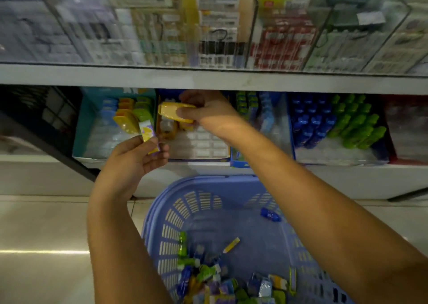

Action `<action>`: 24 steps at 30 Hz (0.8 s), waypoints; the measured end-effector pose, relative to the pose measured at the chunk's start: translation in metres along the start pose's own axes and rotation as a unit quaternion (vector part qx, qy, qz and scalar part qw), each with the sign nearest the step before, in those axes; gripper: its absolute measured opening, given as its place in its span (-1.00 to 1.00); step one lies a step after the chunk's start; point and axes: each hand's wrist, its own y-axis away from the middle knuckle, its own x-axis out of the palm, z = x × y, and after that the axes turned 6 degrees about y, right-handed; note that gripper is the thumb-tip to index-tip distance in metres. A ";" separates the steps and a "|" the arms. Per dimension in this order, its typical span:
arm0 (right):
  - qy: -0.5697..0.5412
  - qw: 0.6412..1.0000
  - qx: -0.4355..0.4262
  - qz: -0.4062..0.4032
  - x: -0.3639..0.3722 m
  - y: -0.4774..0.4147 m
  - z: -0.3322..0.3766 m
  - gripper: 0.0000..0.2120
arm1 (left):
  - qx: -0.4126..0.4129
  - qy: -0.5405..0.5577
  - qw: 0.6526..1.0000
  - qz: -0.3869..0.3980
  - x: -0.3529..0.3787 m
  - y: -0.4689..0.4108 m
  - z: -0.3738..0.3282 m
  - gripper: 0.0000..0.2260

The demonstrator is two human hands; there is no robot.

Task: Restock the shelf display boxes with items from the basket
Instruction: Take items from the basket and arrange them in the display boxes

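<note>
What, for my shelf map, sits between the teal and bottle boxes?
Two boxes, in the head view: a yellow-item box under the right hand, then a narrow box.

The basket (pixel 162 211) is set on the floor (pixel 46 234), just in front of the lower shelf (pixel 335 171). A heap of items (pixel 220 285) is piled in the basket's end away from that shelf, and one loose piece (pixel 270 215) lies apart, nearer its far right wall. Behind the basket, three boxes are lined up on the lower shelf: the left display box (pixel 85 127) behind and leftward, the middle display box (pixel 199 146) straight behind, the right display box (pixel 335 151) behind and rightward. The upper shelf (pixel 208 79) is found above them. The left hand (pixel 136 155), with a small packet (pixel 148 137) pinched in it, is held beyond the basket's far left rim, before the left display box. The right hand (pixel 208 111), with a flat item (pixel 176 111) gripped, is held over the middle display box.
</note>
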 end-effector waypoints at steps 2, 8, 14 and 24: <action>0.061 0.998 -0.025 -0.007 0.021 -0.009 0.007 -0.61 | 0.005 0.006 0.999 -0.054 -0.011 0.001 0.004 -0.87; 0.262 0.951 -0.164 0.028 0.074 -0.029 0.027 -0.60 | 0.037 0.010 0.985 -0.170 -0.038 0.006 0.010 -0.87; 0.351 0.914 -0.195 0.058 0.098 -0.035 0.021 -0.73 | 0.069 0.003 0.977 -0.200 -0.044 0.015 0.012 -0.86; 0.470 0.851 -0.231 -0.045 0.116 -0.036 0.008 -0.85 | 0.071 0.039 0.983 -0.164 -0.051 0.023 0.009 -0.87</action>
